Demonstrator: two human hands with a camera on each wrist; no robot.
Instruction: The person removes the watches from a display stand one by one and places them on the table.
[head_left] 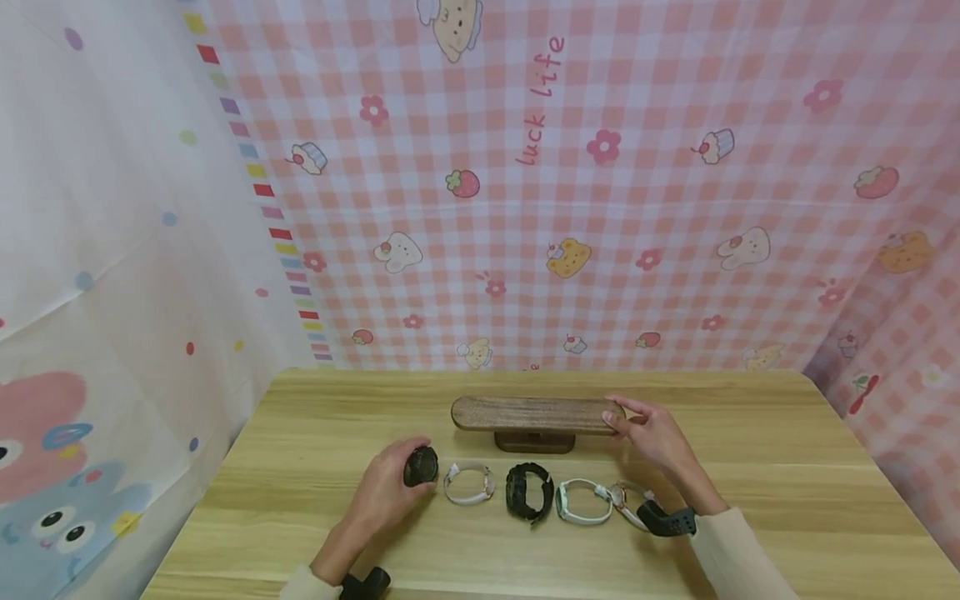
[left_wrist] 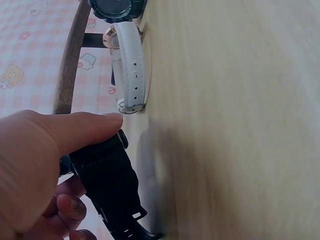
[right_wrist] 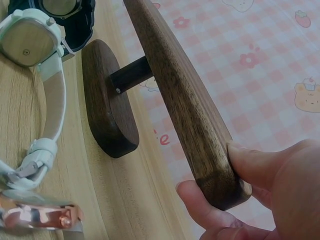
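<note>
In the head view my left hand [head_left: 384,487] grips a black wristwatch [head_left: 422,466], its dial facing up. The left wrist view shows the thumb on top of the case and the black strap [left_wrist: 107,177] hanging down over the table. My right hand [head_left: 655,435] pinches the right end of a dark wooden watch stand [head_left: 536,414], thumb on one side and fingers underneath. That stand has a long rounded bar on a short post above an oval base [right_wrist: 107,100]. Nothing hangs on its bar.
In a row before the stand lie a white-strapped watch [head_left: 468,485], a chunky black watch [head_left: 529,492], a pale green and white watch [head_left: 583,502] and a rose-gold watch [head_left: 628,503] below the right wrist. A checked pink cloth [head_left: 540,208] hangs behind the wooden table [head_left: 247,500].
</note>
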